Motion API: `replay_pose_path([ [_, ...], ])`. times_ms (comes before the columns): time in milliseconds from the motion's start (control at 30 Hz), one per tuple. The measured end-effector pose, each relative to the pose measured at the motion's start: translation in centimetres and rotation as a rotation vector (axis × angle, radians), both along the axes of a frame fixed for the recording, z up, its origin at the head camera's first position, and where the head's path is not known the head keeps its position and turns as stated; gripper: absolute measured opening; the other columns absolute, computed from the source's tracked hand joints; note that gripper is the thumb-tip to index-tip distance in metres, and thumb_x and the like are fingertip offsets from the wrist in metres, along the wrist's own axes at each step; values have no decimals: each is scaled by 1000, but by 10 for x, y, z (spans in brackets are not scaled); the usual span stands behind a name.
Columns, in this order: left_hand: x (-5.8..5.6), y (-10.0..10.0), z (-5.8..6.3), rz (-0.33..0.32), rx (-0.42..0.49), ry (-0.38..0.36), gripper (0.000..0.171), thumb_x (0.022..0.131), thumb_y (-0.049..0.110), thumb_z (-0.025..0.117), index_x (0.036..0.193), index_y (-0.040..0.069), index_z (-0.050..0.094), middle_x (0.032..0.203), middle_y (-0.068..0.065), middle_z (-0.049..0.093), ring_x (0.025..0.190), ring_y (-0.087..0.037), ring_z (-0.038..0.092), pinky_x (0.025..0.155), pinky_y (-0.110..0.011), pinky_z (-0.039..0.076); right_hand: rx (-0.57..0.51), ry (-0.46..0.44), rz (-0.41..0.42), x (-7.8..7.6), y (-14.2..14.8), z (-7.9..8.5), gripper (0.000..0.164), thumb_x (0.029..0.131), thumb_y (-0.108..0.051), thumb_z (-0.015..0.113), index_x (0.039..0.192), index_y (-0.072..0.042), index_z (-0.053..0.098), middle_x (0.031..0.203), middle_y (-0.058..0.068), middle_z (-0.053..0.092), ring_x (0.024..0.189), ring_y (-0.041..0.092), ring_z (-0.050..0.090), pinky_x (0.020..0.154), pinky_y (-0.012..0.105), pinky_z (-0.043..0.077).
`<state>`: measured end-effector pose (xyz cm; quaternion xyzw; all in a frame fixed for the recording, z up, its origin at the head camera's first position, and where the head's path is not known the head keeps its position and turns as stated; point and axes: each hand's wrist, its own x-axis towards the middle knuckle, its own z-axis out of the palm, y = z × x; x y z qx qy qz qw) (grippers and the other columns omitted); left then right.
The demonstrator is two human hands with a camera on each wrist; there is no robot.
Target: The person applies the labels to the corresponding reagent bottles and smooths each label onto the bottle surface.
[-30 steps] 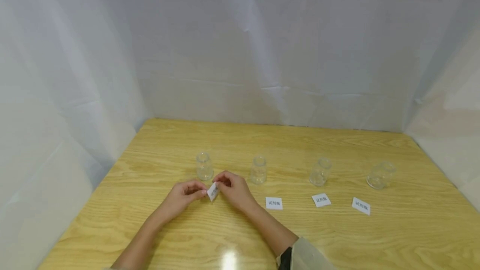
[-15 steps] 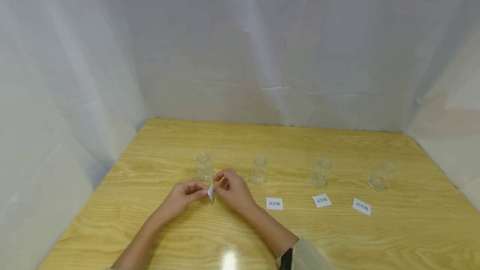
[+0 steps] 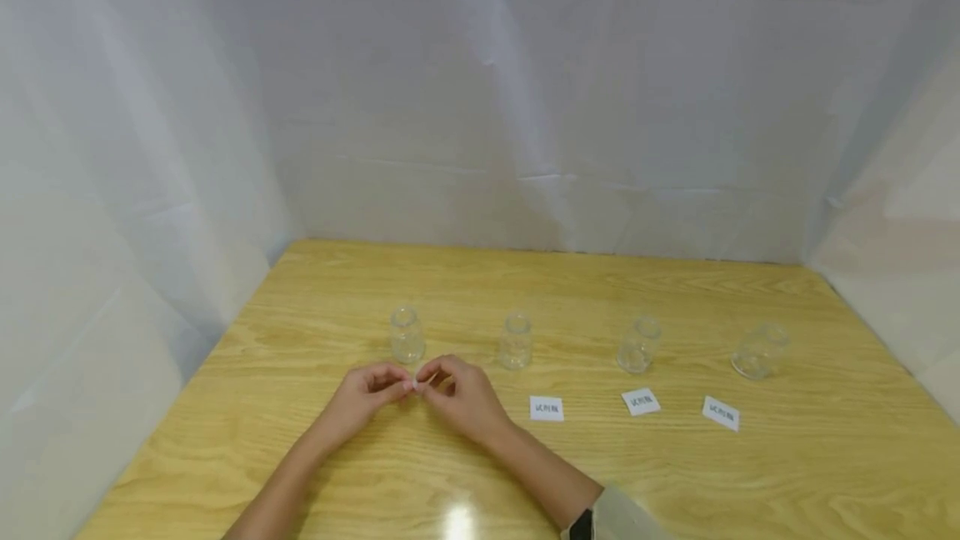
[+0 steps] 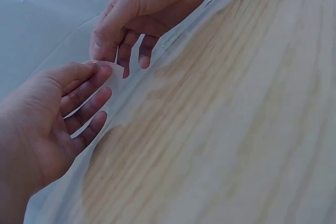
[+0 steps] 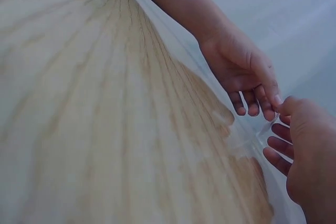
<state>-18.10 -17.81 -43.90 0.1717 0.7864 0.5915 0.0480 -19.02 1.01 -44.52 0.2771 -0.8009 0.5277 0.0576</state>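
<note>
A small white label (image 4: 118, 70) is pinched between the thumb and index finger of my left hand (image 3: 366, 394). My right hand (image 3: 467, 398) meets it from the other side, thumb and index finger pinching its edge. In the head view the fingertips of both hands nearly join, and most of the label is hidden behind them. The left wrist view shows one pale corner jutting past the fingers, the remaining fingers loosely bent. Just beyond the hands a clear glass bottle (image 3: 407, 338) stands upright on the wooden table (image 3: 360, 473).
To the right, in a row, are a second glass bottle (image 3: 516, 344), a third bottle (image 3: 639, 347) and one at the far right (image 3: 761, 352). Before them lie printed labels: a left one (image 3: 547, 408), a middle one (image 3: 641, 402) and a right one (image 3: 722, 413). White sheeting (image 3: 525, 107) surrounds the table.
The label has turned from showing its printed face to edge-on, now mostly hidden. My right hand has shifted slightly left and nearer, its fingertips closing up to the left hand's.
</note>
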Motion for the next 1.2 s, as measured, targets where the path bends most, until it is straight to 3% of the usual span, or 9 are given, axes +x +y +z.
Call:
replay_pose_path([
  [200, 2, 3, 0, -2, -8, -12, 23, 90, 17, 60, 97, -5, 63, 91, -11, 65, 83, -23, 62, 76, -30, 50, 4, -32, 13, 1, 0, 3, 12, 86, -21, 66, 90, -11, 66, 84, -5, 64, 73, 6, 58, 63, 21, 49],
  [533, 3, 2, 1, -2, -37, 3, 20, 91, 18, 58, 97, 0, 63, 90, -11, 65, 83, -26, 60, 76, -33, 48, -1, -72, -8, 1, 1, 2, 5, 86, -14, 65, 88, -10, 66, 84, -5, 64, 73, 7, 58, 62, 22, 49],
  [1200, 4, 2, 2, 3, -13, 13, 14, 91, 10, 58, 92, -4, 60, 83, -13, 61, 77, -21, 58, 70, -29, 48, -53, -109, -43, -1, 2, 4, 4, 83, -6, 63, 84, -3, 64, 81, 0, 63, 73, 11, 57, 62, 23, 49],
])
